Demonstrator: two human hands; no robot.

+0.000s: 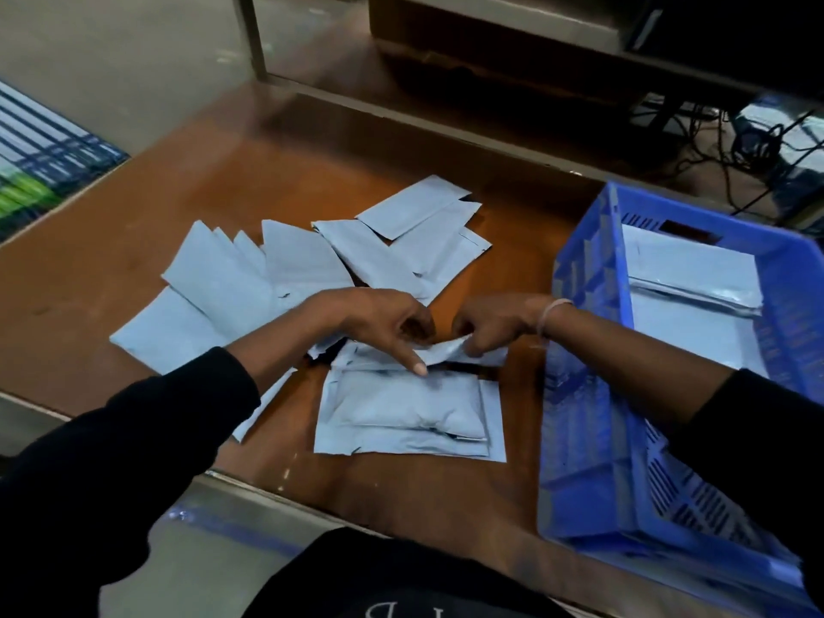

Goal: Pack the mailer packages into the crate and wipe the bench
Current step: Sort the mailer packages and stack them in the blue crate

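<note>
A filled grey mailer package lies on the brown bench near its front edge, on top of another flat one. My left hand and my right hand meet at its far end, both pinching the mailer's flap; my left index finger presses down on the package. Several flat grey mailers are fanned out over the bench behind my hands. At the right stands a blue plastic crate with mailers stacked inside.
The bench has a raised back ledge with a dark box on the shelf beyond it. Black cables tangle at the back right. Stacked printed cartons sit off the left edge.
</note>
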